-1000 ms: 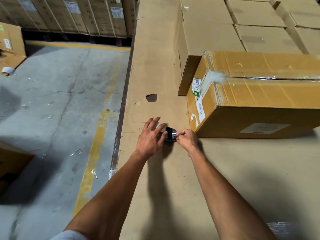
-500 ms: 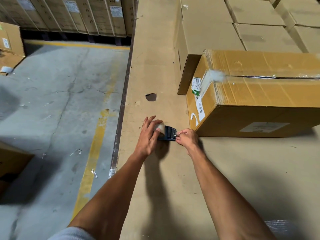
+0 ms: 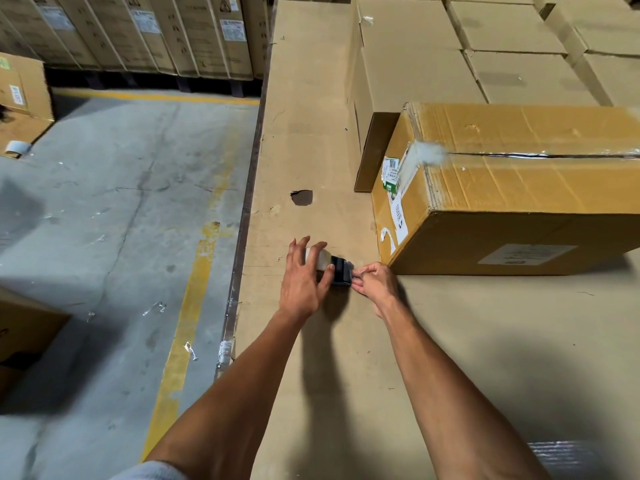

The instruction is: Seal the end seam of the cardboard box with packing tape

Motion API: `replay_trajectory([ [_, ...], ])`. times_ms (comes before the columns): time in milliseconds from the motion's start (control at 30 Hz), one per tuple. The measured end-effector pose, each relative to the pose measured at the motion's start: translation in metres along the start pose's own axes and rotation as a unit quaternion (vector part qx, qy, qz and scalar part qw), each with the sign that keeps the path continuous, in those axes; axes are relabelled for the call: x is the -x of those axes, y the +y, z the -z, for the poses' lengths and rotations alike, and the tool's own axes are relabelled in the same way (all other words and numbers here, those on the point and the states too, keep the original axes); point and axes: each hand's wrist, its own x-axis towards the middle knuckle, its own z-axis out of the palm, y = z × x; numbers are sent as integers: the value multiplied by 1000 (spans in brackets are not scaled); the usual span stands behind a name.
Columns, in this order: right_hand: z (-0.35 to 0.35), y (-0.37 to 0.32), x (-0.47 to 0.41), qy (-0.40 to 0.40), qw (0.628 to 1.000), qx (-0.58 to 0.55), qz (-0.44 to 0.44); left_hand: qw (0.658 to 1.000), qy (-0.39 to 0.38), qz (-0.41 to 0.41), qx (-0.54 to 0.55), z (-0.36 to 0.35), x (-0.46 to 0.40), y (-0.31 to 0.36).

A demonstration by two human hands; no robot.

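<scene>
A long brown cardboard box [image 3: 512,188] lies on a cardboard-covered work surface [image 3: 346,341], its labelled end facing left. Clear tape with a frayed end [image 3: 420,157] runs over that end and along the top seam. In front of the box's near left corner sits a black tape dispenser [image 3: 341,271] with a roll of clear tape. My left hand [image 3: 304,277] is wrapped over the roll. My right hand [image 3: 375,284] pinches the tape's free end at the dispenser's mouth.
Stacked plain cartons [image 3: 450,53] stand behind the box. A hole [image 3: 302,197] shows in the surface cover. The surface's left edge drops to a concrete floor [image 3: 114,220] with a yellow line; more cartons [image 3: 145,32] line the far wall, and a tape roll [image 3: 15,147] lies at left.
My left hand has closed down over the roll, fingers curled around it. The right hand stays pinched at the dispenser's mouth; both barely shifted.
</scene>
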Motion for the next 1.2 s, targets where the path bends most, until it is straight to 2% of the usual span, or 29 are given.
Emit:
replay_trajectory([
  [267,0,0,-5,-12,999,-35,-15,989,-29,39,137,12,-6,-19],
  [500,2,-9,-1,-50,997,-56,-34,1000,-20,-3,-4,7,0,-7],
  [700,4,-18,-8,-79,996,-27,-24,999,-29,11,-23,18,-7,-13],
  [867,-1,-26,-5,-99,994,-33,-25,994,-74,-25,-73,25,-18,-18],
  [1033,-5,-31,2,-79,994,-72,-21,988,-82,-31,-130,33,-23,-16],
  [1200,5,-36,17,-71,996,-44,14,983,-75,-12,-169,43,-10,-8],
])
